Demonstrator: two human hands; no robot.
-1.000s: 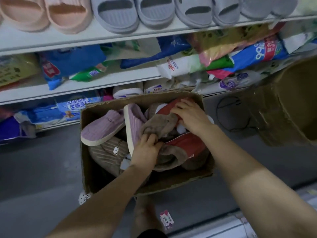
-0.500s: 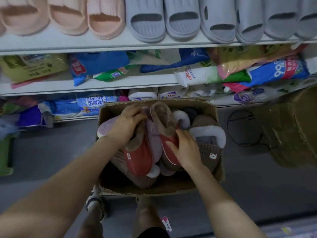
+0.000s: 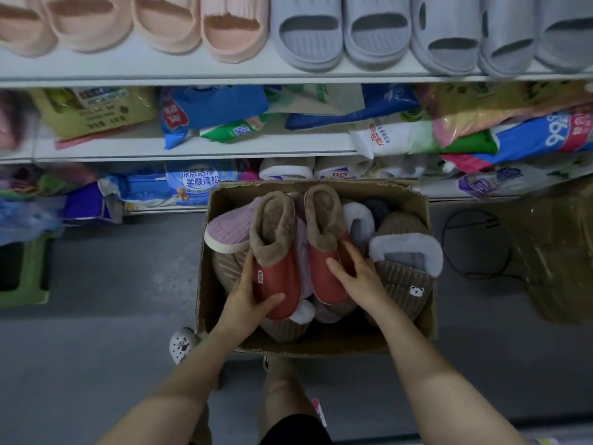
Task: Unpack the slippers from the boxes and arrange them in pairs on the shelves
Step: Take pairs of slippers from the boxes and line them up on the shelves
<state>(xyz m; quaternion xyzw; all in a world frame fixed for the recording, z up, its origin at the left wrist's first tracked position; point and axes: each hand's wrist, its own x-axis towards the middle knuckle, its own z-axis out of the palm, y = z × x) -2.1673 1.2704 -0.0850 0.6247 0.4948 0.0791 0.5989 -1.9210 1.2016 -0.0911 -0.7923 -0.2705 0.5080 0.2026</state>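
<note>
An open cardboard box (image 3: 321,343) stands on the floor below the shelves, full of fleece-lined slippers. On top lie two red slippers with brown fleece, side by side, toes toward me. My left hand (image 3: 247,297) grips the toe of the left red slipper (image 3: 277,277), thumb across its front. My right hand (image 3: 356,277) holds the right red slipper (image 3: 324,271), fingers curved over its toe and side. A pink striped slipper (image 3: 226,231) and a brown slipper with a bear patch (image 3: 406,277) lie beside them.
The top shelf (image 3: 192,73) carries pink slides (image 3: 231,30) and grey slides (image 3: 308,36) in rows. The lower shelves hold packaged goods. A second cardboard box (image 3: 558,252) stands at the right, a green stool (image 3: 25,271) at the left. My feet are below the box.
Both red slippers have been turned upright and set side by side on top of the pile. My hands have shifted from their heels and sides to their toes.
</note>
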